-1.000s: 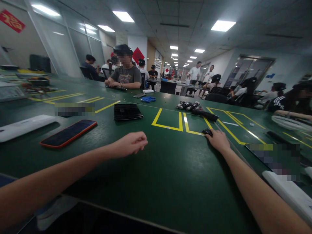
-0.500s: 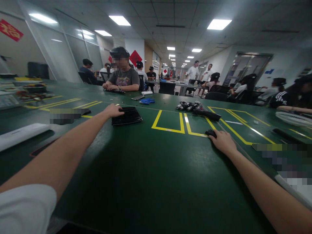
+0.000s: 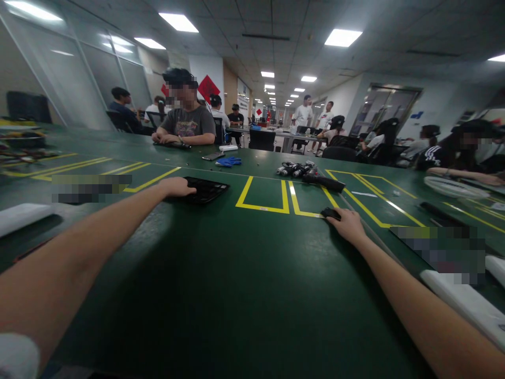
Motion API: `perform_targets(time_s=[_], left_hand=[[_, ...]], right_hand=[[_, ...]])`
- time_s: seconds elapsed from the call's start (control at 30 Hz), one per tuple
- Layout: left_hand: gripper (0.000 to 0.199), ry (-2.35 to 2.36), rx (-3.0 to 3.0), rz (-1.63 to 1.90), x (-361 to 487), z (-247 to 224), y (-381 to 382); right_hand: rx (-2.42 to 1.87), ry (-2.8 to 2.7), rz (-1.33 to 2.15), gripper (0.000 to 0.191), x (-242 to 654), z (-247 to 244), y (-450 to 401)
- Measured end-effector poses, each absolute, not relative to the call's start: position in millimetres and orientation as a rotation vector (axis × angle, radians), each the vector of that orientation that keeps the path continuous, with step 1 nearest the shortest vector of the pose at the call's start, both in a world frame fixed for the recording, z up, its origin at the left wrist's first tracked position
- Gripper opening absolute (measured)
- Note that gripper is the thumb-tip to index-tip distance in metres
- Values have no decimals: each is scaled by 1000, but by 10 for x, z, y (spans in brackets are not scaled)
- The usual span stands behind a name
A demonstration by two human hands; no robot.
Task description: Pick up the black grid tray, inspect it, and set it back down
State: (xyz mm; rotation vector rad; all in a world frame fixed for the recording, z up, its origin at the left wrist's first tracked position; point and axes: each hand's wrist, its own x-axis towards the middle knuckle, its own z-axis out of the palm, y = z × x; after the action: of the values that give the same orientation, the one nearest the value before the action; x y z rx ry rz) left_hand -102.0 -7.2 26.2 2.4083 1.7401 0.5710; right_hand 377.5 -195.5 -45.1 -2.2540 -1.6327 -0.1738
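Note:
Reaching far over the green table, my left hand (image 3: 175,187) grips the near-left edge of a flat black rectangular piece (image 3: 210,190) with the thumb on top. The piece is slightly tilted, with a darker pattern on its face; its exact kind is unclear. On the right, my right hand (image 3: 349,223) is closed around a small black object (image 3: 330,213) at the corner of a yellow tape outline (image 3: 307,213). The fingers cover part of that object, so its kind cannot be made out.
Beyond the hands lie a bundle of dark metallic parts (image 3: 296,169), a long black item (image 3: 324,183), blue gloves (image 3: 229,162) and a phone-like slab (image 3: 213,156). White bars (image 3: 467,305) lie at both sides. A person (image 3: 185,121) sits across the table (image 3: 221,284).
The view has turned slightly to the right. My left hand has tilted the black piece and shifted its grip outline. My right hand still holds the small object at the tape corner.

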Motion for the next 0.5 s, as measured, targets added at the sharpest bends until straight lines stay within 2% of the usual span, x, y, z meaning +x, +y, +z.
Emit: perform_targets(time_s=[0.1, 0.17, 0.3, 0.5], left_hand=[[39, 1868, 2344, 501, -718, 179, -317], [35, 1844, 2254, 584, -458, 134, -581], [32, 1331, 2194, 874, 36, 70, -1264], [40, 865, 2267, 780, 310, -204, -1796]], right_hand=[[-2033, -1563, 111, 45, 3433, -384, -2062], [-1795, -1578, 322, 47, 3111, -342, -2151], [-1429, -1671, 551, 50, 2538, -297, -2334], [-1136, -1686, 688, 52, 2330, -434, -2479]])
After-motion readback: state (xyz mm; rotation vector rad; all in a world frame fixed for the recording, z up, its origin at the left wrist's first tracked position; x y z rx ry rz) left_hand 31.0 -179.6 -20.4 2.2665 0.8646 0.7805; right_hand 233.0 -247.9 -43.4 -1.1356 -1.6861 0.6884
